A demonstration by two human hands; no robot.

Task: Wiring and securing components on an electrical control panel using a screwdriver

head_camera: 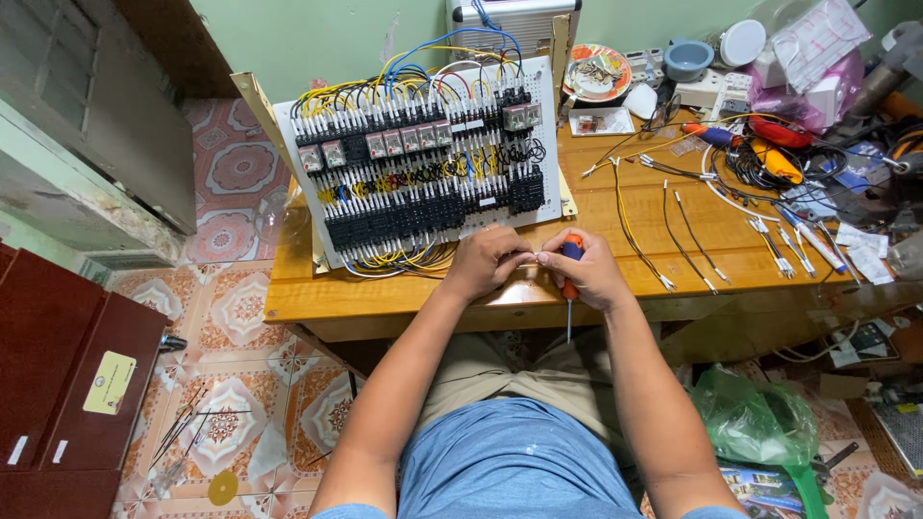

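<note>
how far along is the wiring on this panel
Mostly done: the white perforated control panel is packed with relays and routed yellow, blue and black wires. In hand: the left hand pinches a thin wire end; the right hand holds an orange-handled screwdriver. Left: loose yellow ferruled wires lie on the wooden table.

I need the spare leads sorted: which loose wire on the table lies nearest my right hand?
The yellow wire, curving closest to the right hand; the black ones lie further right.

A pale yellow rectangular label (109, 382) sits on the dark red cabinet (67, 384) at lower left, with two small white labels (17, 450) near its lower edge. A clear plastic packet (601, 121) lies on the wooden table (404, 298) behind the panel. Pink-and-white bagged packages (817, 58) are stacked at the table's far right corner.
</note>
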